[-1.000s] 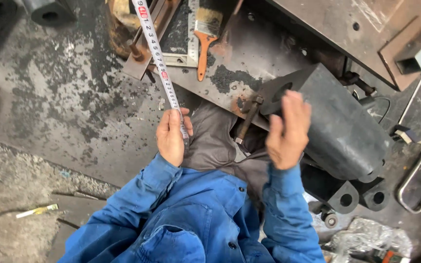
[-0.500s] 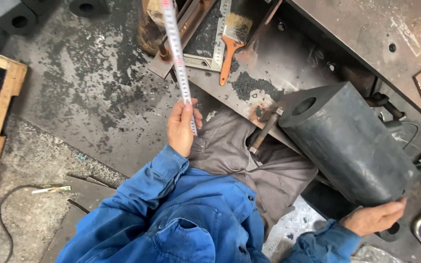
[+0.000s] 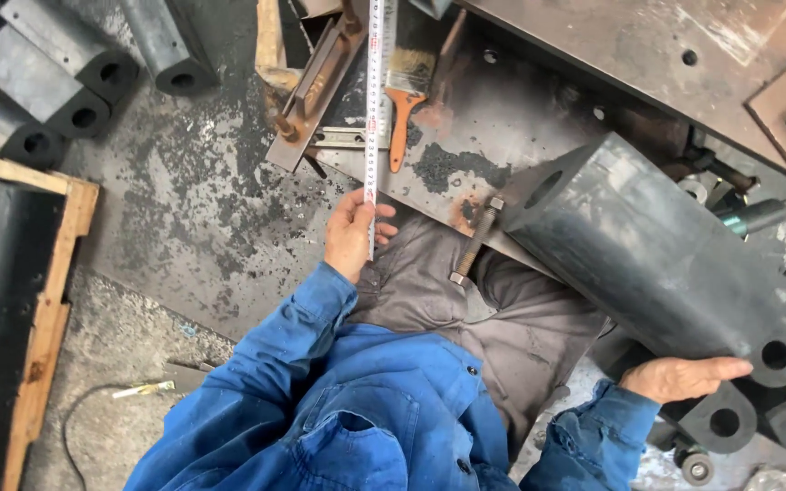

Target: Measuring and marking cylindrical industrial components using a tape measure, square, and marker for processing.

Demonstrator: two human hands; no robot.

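Grimy floor (image 3: 184, 209), left hand (image 3: 352, 232) pinching tape measure (image 3: 374, 109) — rubber block (image 3: 648, 255) alongside

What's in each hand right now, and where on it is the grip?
The left hand pinches the tape measure blade at its near end. The right hand rests on the near lower edge of the large black block, supporting rather than gripping it.

Orange-handled brush (image 3: 402, 100), long bolt (image 3: 475, 241), wooden frame (image 3: 47, 300) on floor.
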